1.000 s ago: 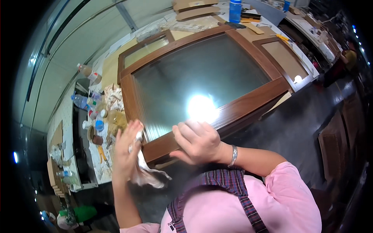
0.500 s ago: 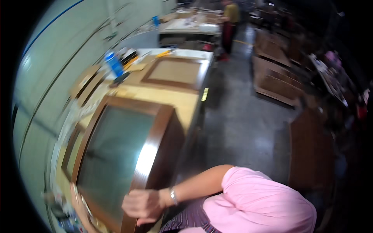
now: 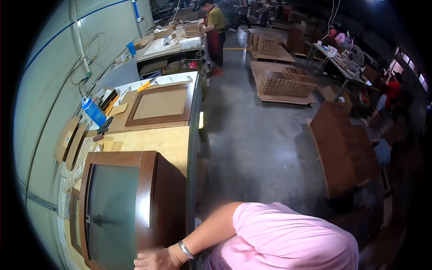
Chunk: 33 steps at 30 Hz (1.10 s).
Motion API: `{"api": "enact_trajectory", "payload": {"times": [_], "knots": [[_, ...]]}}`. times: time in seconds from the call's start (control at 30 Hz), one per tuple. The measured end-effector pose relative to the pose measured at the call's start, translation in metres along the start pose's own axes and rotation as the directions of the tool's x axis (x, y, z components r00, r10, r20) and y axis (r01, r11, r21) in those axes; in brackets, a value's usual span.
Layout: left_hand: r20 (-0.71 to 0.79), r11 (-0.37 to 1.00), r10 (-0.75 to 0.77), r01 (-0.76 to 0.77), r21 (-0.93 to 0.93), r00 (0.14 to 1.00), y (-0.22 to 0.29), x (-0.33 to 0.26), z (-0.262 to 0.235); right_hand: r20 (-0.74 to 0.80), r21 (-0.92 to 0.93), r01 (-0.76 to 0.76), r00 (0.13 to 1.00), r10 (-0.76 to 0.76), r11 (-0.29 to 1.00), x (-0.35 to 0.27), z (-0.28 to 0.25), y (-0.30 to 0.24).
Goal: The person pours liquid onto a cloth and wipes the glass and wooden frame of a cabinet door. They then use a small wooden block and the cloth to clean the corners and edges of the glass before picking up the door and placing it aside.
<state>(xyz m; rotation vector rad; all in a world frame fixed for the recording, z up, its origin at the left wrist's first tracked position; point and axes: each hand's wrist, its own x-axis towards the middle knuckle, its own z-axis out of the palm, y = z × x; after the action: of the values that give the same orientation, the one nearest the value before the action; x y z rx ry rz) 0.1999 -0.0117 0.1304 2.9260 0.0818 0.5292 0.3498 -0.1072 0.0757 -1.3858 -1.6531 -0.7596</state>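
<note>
Below, plywood workbench (image 3: 166,144) (concrete floor (image 3: 256,130)).

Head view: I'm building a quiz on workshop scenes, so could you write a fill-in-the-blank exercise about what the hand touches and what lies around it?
1. The right hand rests on the lower edge of a brown wooden frame that holds a pane of ____.
2. On that wrist sits a silver ____.
3. The frame lies on a light wooden workbench beside a ____ wall.
4. Farther along the bench stands a ____ bottle.

Missing words: glass; bracelet; pale green; blue
</note>
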Motion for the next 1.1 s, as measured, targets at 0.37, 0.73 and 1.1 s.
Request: {"api": "enact_trajectory", "payload": {"times": [0.37,0.73,1.1], "knots": [[0.011,0.997,-0.009,0.008,0.071,1.0,0.033,0.003,-0.003,-0.118,-0.23,-0.296,0.954,0.275,0.927,0.016,-0.058,0.088],[0.134,0.957,-0.162,0.123,0.262,0.978,0.052,0.037,-0.012,0.141,-0.211,-0.885,0.393,0.909,0.415,-0.034,-0.16,0.211],[-0.035,0.86,-0.101,0.07,-0.506,0.994,0.045,0.194,0.091,-0.25,0.276,-0.897,0.279,0.927,0.345,-0.064,-0.114,0.194]]}}
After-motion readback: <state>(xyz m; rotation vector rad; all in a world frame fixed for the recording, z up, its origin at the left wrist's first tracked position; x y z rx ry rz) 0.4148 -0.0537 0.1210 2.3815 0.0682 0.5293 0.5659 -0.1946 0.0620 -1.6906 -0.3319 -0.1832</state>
